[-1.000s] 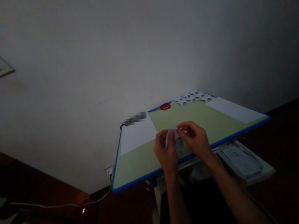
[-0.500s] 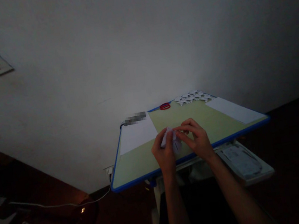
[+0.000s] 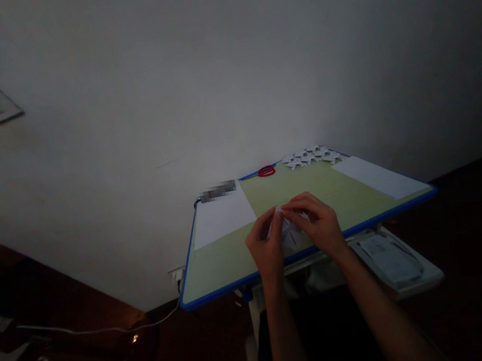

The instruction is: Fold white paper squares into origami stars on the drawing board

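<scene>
Just then, the folded paper (image 3: 289, 236) shifted lower between the left hand (image 3: 265, 247) and right hand (image 3: 320, 227), each grip pinching its top, so work centred there.

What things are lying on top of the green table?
On the table: a left white sheet, a right white sheet, red-handled scissors, folded white pieces, a pixelated item. What is behind the left hand, right hand and their pinched folded paper cannot be seen.

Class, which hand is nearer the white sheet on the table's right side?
Right. The right hand is left of the white sheet; the left hand is farther left.
</scene>
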Tool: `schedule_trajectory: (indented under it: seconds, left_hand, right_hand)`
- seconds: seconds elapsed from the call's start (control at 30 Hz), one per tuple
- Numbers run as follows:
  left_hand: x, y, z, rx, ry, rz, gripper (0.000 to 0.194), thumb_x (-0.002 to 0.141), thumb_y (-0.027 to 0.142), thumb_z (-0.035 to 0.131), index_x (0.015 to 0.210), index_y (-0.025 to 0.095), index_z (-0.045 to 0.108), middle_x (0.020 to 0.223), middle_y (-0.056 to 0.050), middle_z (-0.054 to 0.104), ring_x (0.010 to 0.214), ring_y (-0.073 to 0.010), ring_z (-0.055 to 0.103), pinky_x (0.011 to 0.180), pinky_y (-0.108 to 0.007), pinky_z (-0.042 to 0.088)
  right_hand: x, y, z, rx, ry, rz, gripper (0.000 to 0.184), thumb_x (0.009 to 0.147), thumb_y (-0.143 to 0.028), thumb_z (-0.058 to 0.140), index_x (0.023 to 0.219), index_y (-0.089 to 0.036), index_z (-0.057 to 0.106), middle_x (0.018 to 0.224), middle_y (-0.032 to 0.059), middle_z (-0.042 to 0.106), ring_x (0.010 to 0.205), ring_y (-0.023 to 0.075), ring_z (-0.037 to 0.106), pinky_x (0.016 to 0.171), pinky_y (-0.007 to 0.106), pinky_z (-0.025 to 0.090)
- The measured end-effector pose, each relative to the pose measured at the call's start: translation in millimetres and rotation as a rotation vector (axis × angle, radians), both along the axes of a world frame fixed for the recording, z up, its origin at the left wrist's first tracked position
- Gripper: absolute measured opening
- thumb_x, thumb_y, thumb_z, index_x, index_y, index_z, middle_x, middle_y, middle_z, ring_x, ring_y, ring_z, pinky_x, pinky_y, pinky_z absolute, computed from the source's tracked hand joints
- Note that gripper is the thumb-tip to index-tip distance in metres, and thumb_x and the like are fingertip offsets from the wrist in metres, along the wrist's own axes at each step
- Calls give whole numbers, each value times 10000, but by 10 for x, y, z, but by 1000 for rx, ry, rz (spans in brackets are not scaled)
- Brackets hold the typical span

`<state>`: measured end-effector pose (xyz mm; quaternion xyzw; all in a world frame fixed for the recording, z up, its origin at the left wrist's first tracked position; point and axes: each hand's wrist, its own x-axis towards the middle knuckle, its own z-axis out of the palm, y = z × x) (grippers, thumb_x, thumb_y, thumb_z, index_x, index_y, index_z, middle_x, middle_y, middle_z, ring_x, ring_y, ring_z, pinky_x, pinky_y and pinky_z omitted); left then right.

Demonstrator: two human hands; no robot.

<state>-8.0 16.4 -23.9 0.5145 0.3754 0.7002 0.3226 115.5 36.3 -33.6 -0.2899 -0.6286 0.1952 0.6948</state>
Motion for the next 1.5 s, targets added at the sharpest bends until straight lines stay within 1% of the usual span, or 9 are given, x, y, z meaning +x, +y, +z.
schedule_trajectory:
  seconds: [0.13,0.3,0.37,0.53,0.73,1.03,1.2,1.37,1.5]
  left_hand:
    - [-2,12,-7,-11,-8,17,258,779,351,807,969,176,807,963,-89,802,912,-227,752,874,-348,586]
    - [-1,29,-16,-28,-96,63,250,762,333,824,962,183,808,943,-76,805,877,-204,751,824,-308,584]
    - [-1,35,-20,-33,-130,58,257,750,334,832,954,180,808,924,-74,805,854,-201,750,806,-304,584]
    - [-13,38,-22,-21,-142,40,261,744,331,837,947,170,804,918,-78,804,847,-202,749,797,-303,583]
    - [-16,36,-17,-12,-121,39,239,750,343,835,919,176,808,908,-74,803,841,-199,746,804,-306,582]
    - [10,39,9,-33,-123,49,255,715,363,854,860,160,798,830,-64,791,769,-183,731,750,-295,582]
    - [13,38,8,-36,-118,72,221,719,338,850,836,160,788,788,-45,777,730,-158,710,711,-260,565]
    - [14,43,-3,-44,-113,109,243,723,363,843,840,158,783,779,-39,768,726,-157,704,706,-262,560]
    - [9,51,-24,-40,-136,120,251,714,370,850,833,158,788,770,-32,766,710,-148,696,703,-259,564]
  right_hand:
    - [16,-26,23,12,-21,22,79,898,-284,721,947,-260,779,908,44,646,865,199,629,747,340,524]
    - [49,-76,53,49,-128,64,243,907,-228,689,1130,-289,766,1033,58,658,991,214,642,873,370,525]
    - [51,-70,45,56,-135,64,266,909,-227,689,1154,-302,760,1048,57,663,1003,213,645,883,370,530]
    - [33,-17,0,42,-103,37,263,901,-251,717,1147,-331,767,1026,44,660,961,194,650,843,344,550]
    - [20,1,-13,35,-79,15,249,881,-262,740,1113,-341,783,977,36,659,881,180,643,743,317,553]
    - [2,-8,11,24,-46,18,210,871,-276,748,1065,-335,801,942,34,660,840,176,639,704,310,549]
    - [9,4,6,-5,-60,32,201,866,-272,755,1055,-318,804,939,34,667,857,181,650,749,319,556]
    - [27,25,-10,-27,-106,92,222,895,-304,723,1108,-305,782,969,43,703,917,200,665,821,348,552]
    - [37,13,-14,-38,-126,117,243,923,-305,683,1152,-306,766,952,35,685,887,186,653,786,329,540]
